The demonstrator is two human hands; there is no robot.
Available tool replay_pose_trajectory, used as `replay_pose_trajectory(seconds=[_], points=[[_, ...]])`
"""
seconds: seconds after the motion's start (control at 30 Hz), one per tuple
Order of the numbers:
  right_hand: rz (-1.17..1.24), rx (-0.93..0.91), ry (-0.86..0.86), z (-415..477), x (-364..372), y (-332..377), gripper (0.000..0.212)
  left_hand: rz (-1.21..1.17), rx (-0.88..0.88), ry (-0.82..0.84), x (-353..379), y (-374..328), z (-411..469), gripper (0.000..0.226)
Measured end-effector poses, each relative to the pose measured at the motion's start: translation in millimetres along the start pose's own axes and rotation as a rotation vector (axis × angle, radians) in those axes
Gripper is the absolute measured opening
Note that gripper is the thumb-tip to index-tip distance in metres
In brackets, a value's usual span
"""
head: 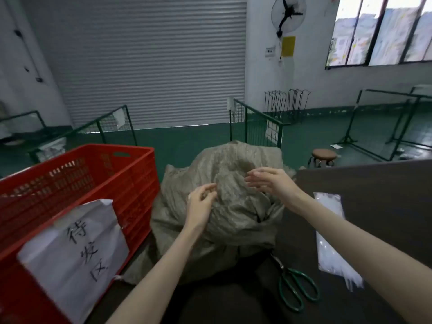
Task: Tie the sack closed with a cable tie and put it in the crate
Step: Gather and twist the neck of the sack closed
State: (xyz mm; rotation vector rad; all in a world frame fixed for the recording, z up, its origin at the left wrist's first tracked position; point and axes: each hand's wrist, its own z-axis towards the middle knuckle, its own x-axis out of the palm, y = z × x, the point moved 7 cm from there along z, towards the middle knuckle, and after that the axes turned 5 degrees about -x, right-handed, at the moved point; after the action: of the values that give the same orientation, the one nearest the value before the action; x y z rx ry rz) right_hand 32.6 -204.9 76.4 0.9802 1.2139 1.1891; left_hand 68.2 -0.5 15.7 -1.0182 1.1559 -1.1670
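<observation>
A bulging grey-green woven sack (233, 206) stands on the dark table in front of me, its loose top crumpled. My left hand (200, 204) lies against the sack's near left side, fingers loosely curled on the fabric. My right hand (268, 181) hovers over the sack's upper right with its fingers stretched out and empty. The red plastic crate (112, 178) stands to the left of the sack, a white paper sign taped to its front. A clear bag of white cable ties (332, 235) lies on the table to the right.
Green-handled scissors (297, 288) lie on the dark table (374, 188) just right of the sack's base. Beyond are green wire fences (254, 127), a round brown stool (323, 156), a green floor and a grey roller door.
</observation>
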Motion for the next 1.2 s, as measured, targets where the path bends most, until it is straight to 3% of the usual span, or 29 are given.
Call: replay_pose_trajectory(seconds=[0.07,0.17,0.37,0.43,0.57,0.83,1.07,1.2], points=[[-0.142,-0.070,-0.069,3,-4,-2,0.018,0.314,0.073,-0.055,2,4,-3,0.033],[-0.301,-0.134,-0.142,5,-3,-15,0.016,0.423,0.028,0.004,14,18,-13,0.062],[-0.519,-0.109,-0.193,6,7,-39,0.053,0.561,0.083,0.130,40,40,-28,0.080],[-0.520,-0.075,-0.159,6,11,-50,0.060,0.503,0.137,0.122,40,41,-35,0.079],[-0.533,-0.042,-0.139,3,14,-63,0.060,0.279,0.067,0.111,35,51,-48,0.072],[-0.417,-0.069,-0.151,-11,22,-70,0.047,0.286,-0.038,0.019,21,69,-83,0.036],[-0.449,-0.330,-0.271,-37,31,-39,0.061,0.248,-0.078,0.166,39,61,-125,0.022],[-0.619,-0.392,-0.317,-47,35,-17,0.065,0.289,-0.010,0.301,42,43,-143,0.031]])
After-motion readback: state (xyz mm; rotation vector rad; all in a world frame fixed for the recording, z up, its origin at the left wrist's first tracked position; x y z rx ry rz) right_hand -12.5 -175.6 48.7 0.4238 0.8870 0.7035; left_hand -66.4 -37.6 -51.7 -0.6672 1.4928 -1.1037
